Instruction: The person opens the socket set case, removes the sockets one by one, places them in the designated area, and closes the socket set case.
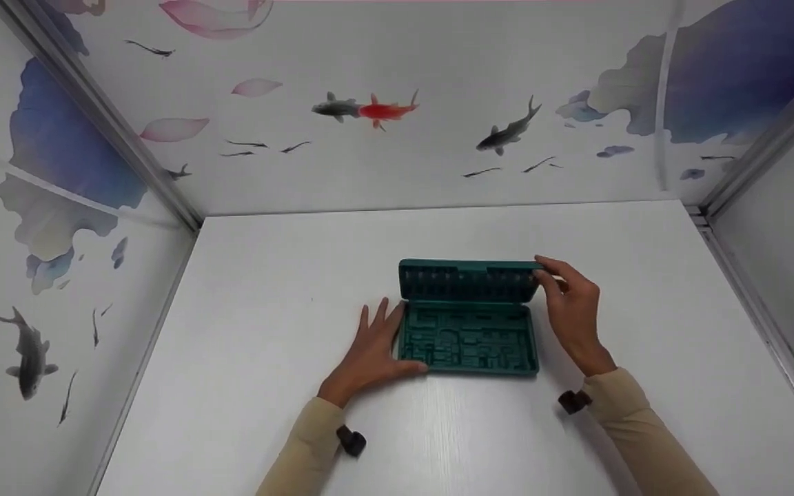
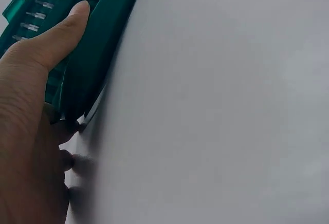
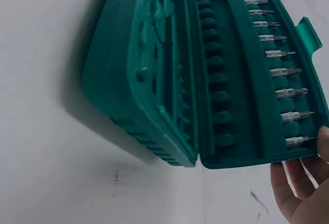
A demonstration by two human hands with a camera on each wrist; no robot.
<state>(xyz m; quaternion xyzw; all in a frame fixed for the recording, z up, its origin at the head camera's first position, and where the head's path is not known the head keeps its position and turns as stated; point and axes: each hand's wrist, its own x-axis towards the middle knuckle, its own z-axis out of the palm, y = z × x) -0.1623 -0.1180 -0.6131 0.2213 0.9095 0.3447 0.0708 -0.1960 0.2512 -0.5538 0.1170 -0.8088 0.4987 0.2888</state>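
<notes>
A green plastic bit case [image 1: 466, 339] lies on the white table with its lid [image 1: 469, 281] raised on the far side. Molded recesses fill the base. A row of metal screwdriver bits [image 3: 282, 72] sits inside the lid in the right wrist view. My right hand [image 1: 574, 313] pinches the lid's upper right corner between thumb and fingers. At the base's front left corner, my left hand [image 1: 369, 348] rests against the case, thumb along the front edge and fingers spread beside the left side. The left wrist view shows its thumb [image 2: 69, 29] over the rim.
The white table [image 1: 266, 289] is bounded by panels printed with fish and petals at the back [image 1: 438, 172] and sides. A green latch tab [image 3: 308, 36] juts from the lid's free edge. Small dark cameras [image 1: 352, 441] are strapped to both wrists.
</notes>
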